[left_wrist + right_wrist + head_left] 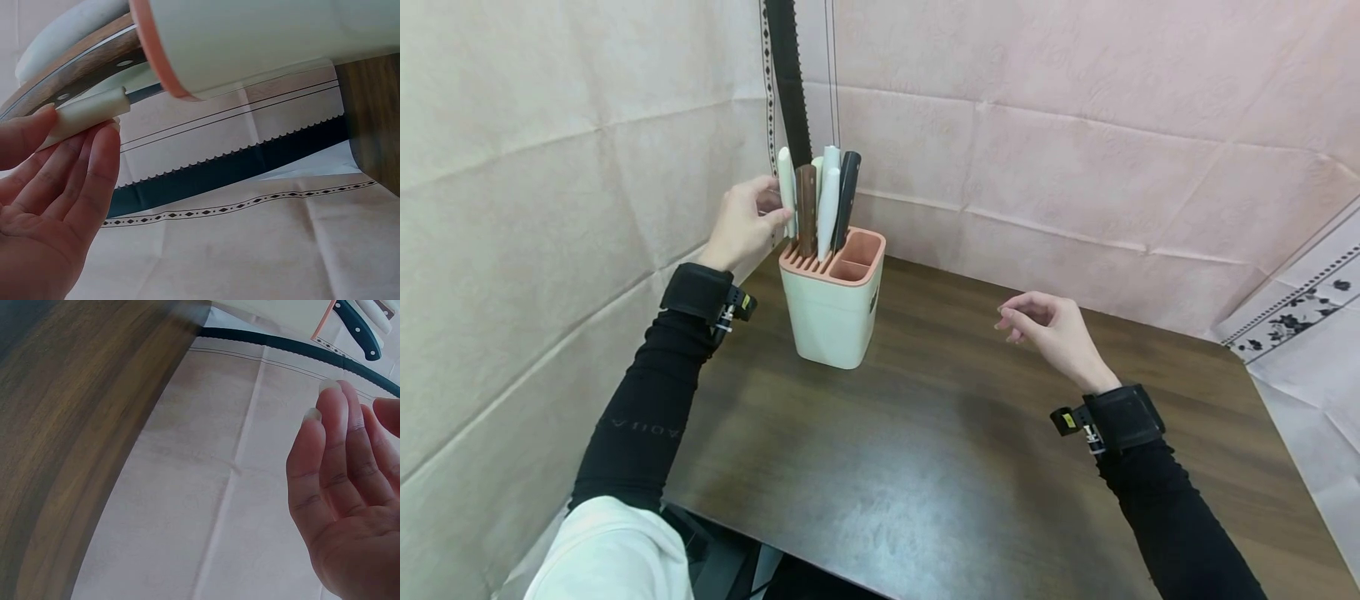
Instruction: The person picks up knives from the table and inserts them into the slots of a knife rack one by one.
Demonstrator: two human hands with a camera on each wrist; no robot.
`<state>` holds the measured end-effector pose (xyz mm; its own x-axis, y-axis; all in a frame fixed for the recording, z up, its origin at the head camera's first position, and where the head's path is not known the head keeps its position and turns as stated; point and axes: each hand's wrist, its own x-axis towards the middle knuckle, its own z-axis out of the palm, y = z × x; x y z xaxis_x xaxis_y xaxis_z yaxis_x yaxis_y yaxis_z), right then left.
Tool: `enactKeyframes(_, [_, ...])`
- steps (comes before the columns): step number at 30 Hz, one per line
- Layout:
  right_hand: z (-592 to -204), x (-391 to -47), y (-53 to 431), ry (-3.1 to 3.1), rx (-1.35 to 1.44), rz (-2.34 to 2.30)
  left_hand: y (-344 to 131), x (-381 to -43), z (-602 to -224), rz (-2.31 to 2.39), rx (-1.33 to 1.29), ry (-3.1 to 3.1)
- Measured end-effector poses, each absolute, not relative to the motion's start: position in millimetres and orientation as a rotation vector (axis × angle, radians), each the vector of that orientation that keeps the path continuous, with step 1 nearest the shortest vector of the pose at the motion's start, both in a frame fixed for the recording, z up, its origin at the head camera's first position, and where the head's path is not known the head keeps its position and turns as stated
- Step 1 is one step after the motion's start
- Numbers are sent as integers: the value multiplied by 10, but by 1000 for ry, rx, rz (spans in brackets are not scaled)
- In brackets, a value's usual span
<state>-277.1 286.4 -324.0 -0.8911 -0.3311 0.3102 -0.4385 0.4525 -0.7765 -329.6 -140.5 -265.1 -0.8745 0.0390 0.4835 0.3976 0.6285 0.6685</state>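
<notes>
A pale green knife block (pixel 826 321) with a pink slotted top stands at the back left of the table. Several knives stick up from it. My left hand (pixel 747 218) pinches the pale green handle of the leftmost knife (pixel 786 187) between thumb and fingers. In the left wrist view, a short stretch of that knife's blade (pixel 145 92) shows between handle and rim; the rest is hidden in the block. Beside it stand a brown-handled knife (pixel 807 208), a white-handled knife (pixel 828 212) and a black-handled knife (pixel 847 196). My right hand (pixel 1051 333) hovers over the table, fingers loosely bent, holding nothing.
The brown wooden table (pixel 910 467) reaches to cloth-covered walls (pixel 1075 167) at the back and left. Two open compartments (pixel 859 254) take up the right part of the block's top. The table's front edge runs along the lower left.
</notes>
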Motion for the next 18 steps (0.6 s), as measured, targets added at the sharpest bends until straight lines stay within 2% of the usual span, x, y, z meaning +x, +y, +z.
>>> enactKeyframes(18, [-3241, -2774, 2901, -2600, 673, 1377, -1351, -3374, -2758, -1135, -334, -2470])
